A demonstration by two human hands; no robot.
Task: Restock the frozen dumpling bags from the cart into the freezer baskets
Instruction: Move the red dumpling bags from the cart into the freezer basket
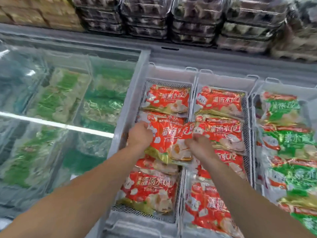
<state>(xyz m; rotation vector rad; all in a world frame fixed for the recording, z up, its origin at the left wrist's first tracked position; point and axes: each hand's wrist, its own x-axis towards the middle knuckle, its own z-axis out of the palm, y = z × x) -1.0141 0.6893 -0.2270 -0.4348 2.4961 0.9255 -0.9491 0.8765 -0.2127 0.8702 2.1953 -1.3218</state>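
Note:
Both my hands are on one red dumpling bag (169,140) lying tilted over the middle of the left freezer basket (169,76). My left hand (139,134) grips the bag's left edge with curled fingers. My right hand (199,146) holds its right side near the lower corner. Several more red bags (167,99) lie in this basket, and others (221,102) fill the basket (224,80) to its right. The cart is out of view.
A third basket (274,85) at the far right holds green-and-red bags (288,140). A closed glass freezer lid (60,93) covers green packs on the left. Stacked egg cartons (193,19) sit on the shelf behind the freezer.

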